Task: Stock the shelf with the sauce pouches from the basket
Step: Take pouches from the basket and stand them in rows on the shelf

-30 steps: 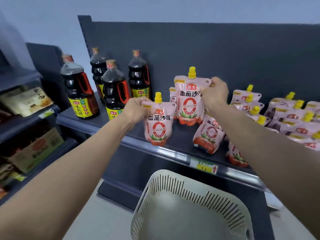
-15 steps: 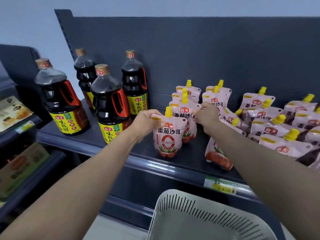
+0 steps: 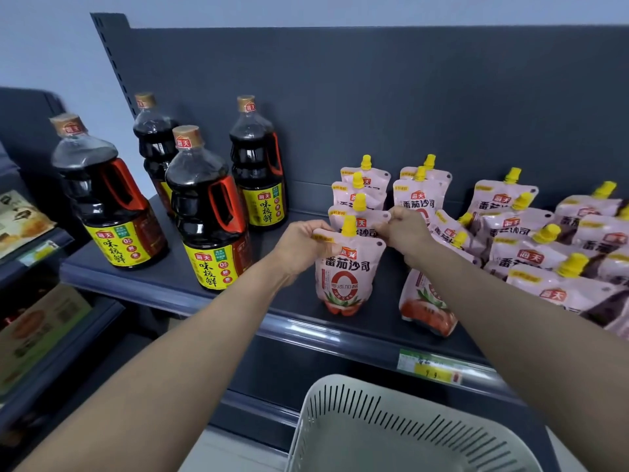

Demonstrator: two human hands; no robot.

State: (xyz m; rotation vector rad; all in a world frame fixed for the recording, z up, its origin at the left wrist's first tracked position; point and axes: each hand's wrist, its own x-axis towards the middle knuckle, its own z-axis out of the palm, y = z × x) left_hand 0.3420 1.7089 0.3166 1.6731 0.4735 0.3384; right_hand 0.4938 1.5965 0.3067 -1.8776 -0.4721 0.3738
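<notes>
While both hands pinch its top corners, a sauce pouch (image 3: 343, 270) stands upright on the dark shelf (image 3: 190, 284) at frame centre. Left hand (image 3: 301, 247) and right hand (image 3: 405, 229) fingers are closed on it; the slotted basket (image 3: 391, 434) sits lower right, soy sauce bottles (image 3: 207, 212) stand left.

Two bare forearms enter from the lower corners, no sleeves visible within the frame. Left hand (image 3: 303, 245) and right hand (image 3: 406, 229) carry no gloves, rings or watch; wrists unadorned. Fingers (image 3: 318, 229) short-nailed where visible.
</notes>
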